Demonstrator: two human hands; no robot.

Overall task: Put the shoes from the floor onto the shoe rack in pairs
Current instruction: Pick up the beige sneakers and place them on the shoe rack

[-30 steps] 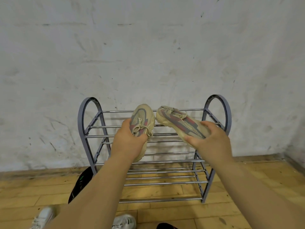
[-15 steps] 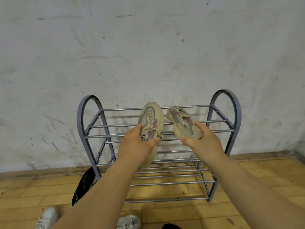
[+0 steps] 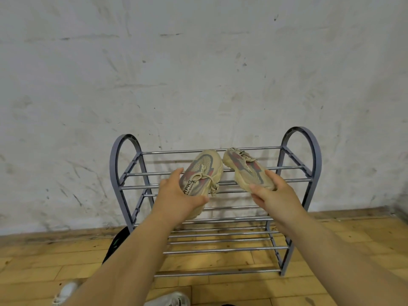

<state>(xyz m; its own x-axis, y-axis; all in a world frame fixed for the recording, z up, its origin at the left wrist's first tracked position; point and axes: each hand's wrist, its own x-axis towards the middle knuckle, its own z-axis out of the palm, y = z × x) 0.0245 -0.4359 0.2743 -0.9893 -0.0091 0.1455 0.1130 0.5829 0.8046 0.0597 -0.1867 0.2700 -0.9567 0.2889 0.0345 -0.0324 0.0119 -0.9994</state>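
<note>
Grip: your left hand (image 3: 176, 198) clasps left beige shoe (image 3: 202, 173) | right hand (image 3: 273, 195) clasps right beige shoe (image 3: 247, 171) | both over shoe rack (image 3: 309, 151) top shelf

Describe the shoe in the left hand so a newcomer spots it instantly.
Find the grey shoe rack against the white wall. Over its top shelf, the left hand holds a beige shoe. Unlike its twin to the right, black lettering shows by its laces.

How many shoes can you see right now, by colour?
Beige shoes: 2, one in the left hand, one in the right hand, over the rack
White shoes: 2, on the floor
Black shoe: 1, partly hidden
Total: 5
</note>
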